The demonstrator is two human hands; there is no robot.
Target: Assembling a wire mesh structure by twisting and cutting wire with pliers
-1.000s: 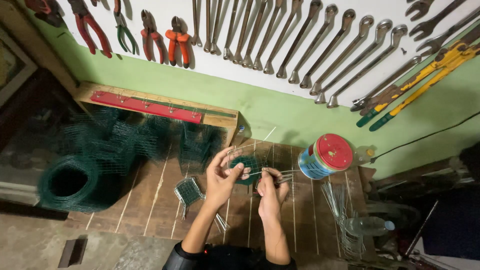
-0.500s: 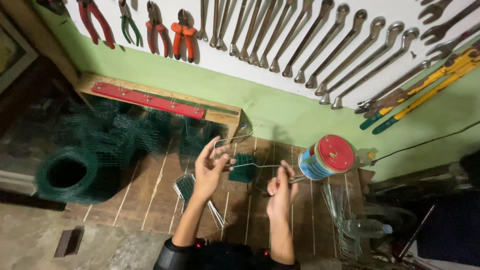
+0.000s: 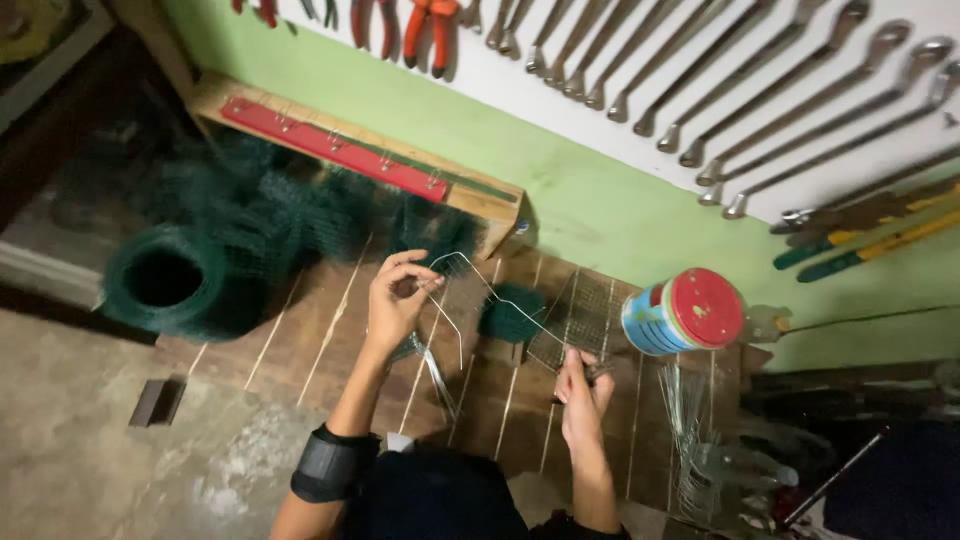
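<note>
mid-bend, left hand [image 3: 398, 298] pinches the bent wire [image 3: 495, 295]; right hand [image 3: 583, 385], at four o'clock, grips its other end; next calls for steady tension.

- One second ago both hands were close together in front of the tin can [image 3: 683, 312], on the wooden board [image 3: 330, 330]; now they are well apart.
- The left hand [image 3: 397, 297] has gone up and away from the tin can, toward the roll of green mesh [image 3: 165, 280], and pinches one end of a bent wire [image 3: 480, 290].
- The right hand [image 3: 582, 385] has come down below the tin can and grips the other end of the wire.
- The wire, before bunched between the hands, is now stretched out in a bent line between them.
</note>
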